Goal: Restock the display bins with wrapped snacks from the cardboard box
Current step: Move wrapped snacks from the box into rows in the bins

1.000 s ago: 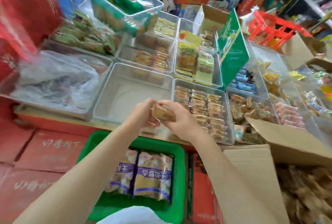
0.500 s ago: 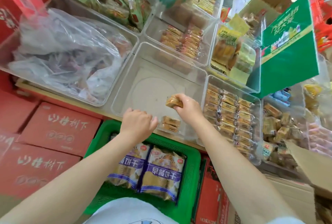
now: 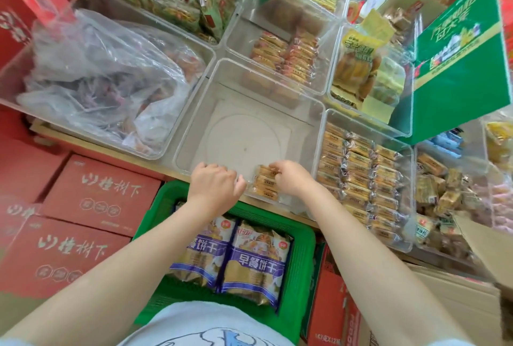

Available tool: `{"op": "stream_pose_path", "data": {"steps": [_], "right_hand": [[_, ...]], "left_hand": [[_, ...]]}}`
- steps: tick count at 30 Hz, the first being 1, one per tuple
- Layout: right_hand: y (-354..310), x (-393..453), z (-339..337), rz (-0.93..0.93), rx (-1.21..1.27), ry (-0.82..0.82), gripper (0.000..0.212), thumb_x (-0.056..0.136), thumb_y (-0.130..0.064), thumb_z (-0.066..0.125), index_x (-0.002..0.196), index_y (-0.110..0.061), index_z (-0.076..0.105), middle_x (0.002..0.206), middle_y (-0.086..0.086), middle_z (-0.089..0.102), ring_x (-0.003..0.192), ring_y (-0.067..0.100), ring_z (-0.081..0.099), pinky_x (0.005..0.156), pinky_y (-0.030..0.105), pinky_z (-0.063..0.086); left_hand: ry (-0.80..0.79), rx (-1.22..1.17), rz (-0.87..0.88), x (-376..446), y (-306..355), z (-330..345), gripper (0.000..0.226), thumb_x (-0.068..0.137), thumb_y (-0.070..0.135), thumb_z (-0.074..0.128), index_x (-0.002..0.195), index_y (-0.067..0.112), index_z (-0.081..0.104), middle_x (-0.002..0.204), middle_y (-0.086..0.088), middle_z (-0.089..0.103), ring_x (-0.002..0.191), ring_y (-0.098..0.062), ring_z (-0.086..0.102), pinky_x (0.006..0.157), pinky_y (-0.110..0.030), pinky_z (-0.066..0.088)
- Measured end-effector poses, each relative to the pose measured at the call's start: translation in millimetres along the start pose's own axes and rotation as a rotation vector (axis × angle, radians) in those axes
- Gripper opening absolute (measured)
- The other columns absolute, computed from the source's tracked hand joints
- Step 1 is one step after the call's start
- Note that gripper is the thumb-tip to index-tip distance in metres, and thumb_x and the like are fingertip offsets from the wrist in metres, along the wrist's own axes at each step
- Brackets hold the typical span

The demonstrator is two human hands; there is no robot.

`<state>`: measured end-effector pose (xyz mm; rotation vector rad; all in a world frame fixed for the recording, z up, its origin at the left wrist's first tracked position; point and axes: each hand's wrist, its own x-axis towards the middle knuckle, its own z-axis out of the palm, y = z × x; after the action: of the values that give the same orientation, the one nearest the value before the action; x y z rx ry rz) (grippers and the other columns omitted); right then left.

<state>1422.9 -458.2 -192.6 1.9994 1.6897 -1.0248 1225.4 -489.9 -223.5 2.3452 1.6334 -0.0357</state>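
Clear plastic walls catch the light on the near bin (image 3: 194, 134), whose floor is almost bare. The only stock in it is a short stack of wrapped snacks (image 3: 265, 183) in its 5 o'clock corner, tight against the front wall. The right hand (image 3: 291, 179) sits over that stack with its fingers (image 3: 273, 172) curled on the top packet, seemingly setting it down or squaring it. The left hand (image 3: 215, 187) hovers at the bin's front rim, just beside the stack at its 9 o'clock, fingers loosely bent and holding nothing that I can see.

I'd judge the filling of this bin has barely begun: one small pile laid, the rest of the floor waiting. The next move would call for letting go, then reaching to the cardboard box (image 3: 483, 251), whose flap shows at 3 o'clock, for another handful.

The snacks are small flat bars in glossy clear wrap with tan and yellow faces, laid one behind another. They look like the rows in the full bin (image 3: 363, 179) next door at 3 o'clock. Slippery film like that would likely slide, so rows need a wall to lean on.
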Motion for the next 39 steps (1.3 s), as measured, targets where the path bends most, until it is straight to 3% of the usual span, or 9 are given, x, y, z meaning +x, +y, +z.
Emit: {"op": "stream_pose_path", "data": {"steps": [6,8,12,15,19,22,28,32,39], "right_hand": [[27.0,-74.2,-15.4,-0.129,0.383,0.317,0.028,0.103,-0.015,0.043,0.119,-0.020,0.065,0.110,-0.007,0.064,0.079,0.006,0.060,0.071,0.025,0.049],[46.9,-109.2,-13.0,-0.156,0.461,0.385,0.027,0.101,-0.012,0.043,0.107,-0.023,0.066,0.097,-0.008,0.065,0.083,0.012,0.064,0.077,0.035,0.055],[102.9,-186.0,-0.2,-0.155,0.567,0.483,0.028,0.099,-0.014,0.045,0.097,-0.031,0.067,0.088,-0.004,0.071,0.081,0.026,0.069,0.079,0.052,0.057],[157.5,-243.7,8.4,-0.136,0.643,0.662,0.030,0.095,-0.016,0.047,0.089,-0.037,0.067,0.084,-0.009,0.071,0.080,0.016,0.069,0.079,0.048,0.058],[237.0,-313.4,19.1,-0.053,0.774,0.913,0.028,0.095,-0.003,0.049,0.087,-0.020,0.070,0.072,-0.008,0.067,0.065,0.009,0.062,0.073,0.039,0.057],[304.2,-346.1,35.5,0.016,0.781,1.019,0.028,0.091,-0.005,0.048,0.085,-0.018,0.072,0.068,-0.004,0.068,0.061,0.010,0.064,0.070,0.038,0.058],[400.4,-358.2,66.5,0.126,0.601,0.570,0.024,0.100,-0.018,0.048,0.100,-0.025,0.070,0.092,-0.006,0.070,0.083,0.011,0.065,0.072,0.025,0.046],[427.8,-328.1,83.8,0.178,0.370,0.145,0.033,0.102,-0.024,0.049,0.129,-0.013,0.064,0.137,0.003,0.059,0.115,0.022,0.058,0.084,0.027,0.042],[406.7,-263.2,125.9,0.163,0.033,-0.161,0.033,0.103,-0.016,0.047,0.134,-0.005,0.055,0.127,0.013,0.060,0.097,0.022,0.057,0.081,0.029,0.049]], "left_hand": [[0.163,-0.255,0.157,-16.4,26.8,-4.2,0.042,0.097,0.033,0.036,0.078,0.012,0.067,0.072,0.002,0.061,0.070,-0.022,0.055,0.068,-0.034,0.040],[0.207,-0.296,0.252,-30.3,62.0,-14.4,0.039,0.097,0.032,0.041,0.081,0.012,0.069,0.076,0.000,0.065,0.070,-0.022,0.058,0.064,-0.032,0.041],[-0.009,-0.331,0.323,-59.7,149.0,-28.4,0.035,0.102,0.036,0.042,0.094,0.016,0.068,0.085,0.004,0.066,0.075,-0.018,0.063,0.065,-0.034,0.056],[-0.075,-0.353,0.361,-86.5,215.2,-31.6,0.033,0.103,0.041,0.044,0.104,0.020,0.069,0.096,0.005,0.070,0.087,-0.018,0.066,0.074,-0.037,0.057],[-0.129,-0.588,0.392,-126.7,305.9,-33.0,0.027,0.101,0.038,0.052,0.119,0.025,0.068,0.113,0.007,0.065,0.101,-0.014,0.062,0.086,-0.035,0.052],[-0.203,-0.756,0.318,-153.4,375.7,-15.9,0.047,0.097,0.049,0.057,0.139,0.029,0.052,0.134,0.003,0.053,0.120,-0.014,0.054,0.099,-0.037,0.049],[-0.289,-0.989,0.129,-188.6,466.0,16.8,0.095,0.090,0.049,0.067,0.160,0.033,0.005,0.167,0.009,0.009,0.153,-0.014,0.011,0.124,-0.044,0.018],[-0.303,-1.078,0.051,-181.9,463.2,34.2,0.095,0.075,0.041,0.062,0.153,0.055,0.010,0.163,0.017,0.023,0.149,-0.014,0.028,0.119,-0.052,0.031],[-0.271,-1.116,0.076,-184.8,460.6,33.4,0.096,0.075,0.046,0.060,0.157,0.046,0.012,0.163,0.018,0.023,0.149,-0.006,0.026,0.122,-0.049,0.026]]}}
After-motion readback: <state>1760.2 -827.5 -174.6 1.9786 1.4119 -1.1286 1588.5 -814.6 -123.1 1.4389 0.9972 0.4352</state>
